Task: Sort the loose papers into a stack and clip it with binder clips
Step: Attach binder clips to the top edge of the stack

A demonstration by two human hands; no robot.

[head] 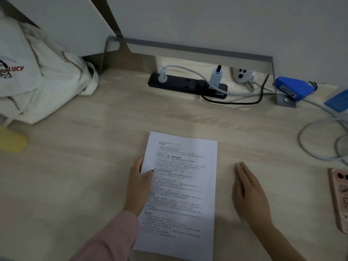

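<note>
So we see the left hand (pixel 138 187) pinching the left edge of the printed papers (pixel 180 193), thumb on top, with the sheets lying flat on the desk (pixel 84 166) at 6 o'clock; the right hand (pixel 248 191) rests open and flat on the desk just right of them, not touching. Farther out we have a phone (pixel 339 198) at 3 o'clock, a black power strip (pixel 186 85) at 12, a white bag (pixel 37 76) at 10.
</note>
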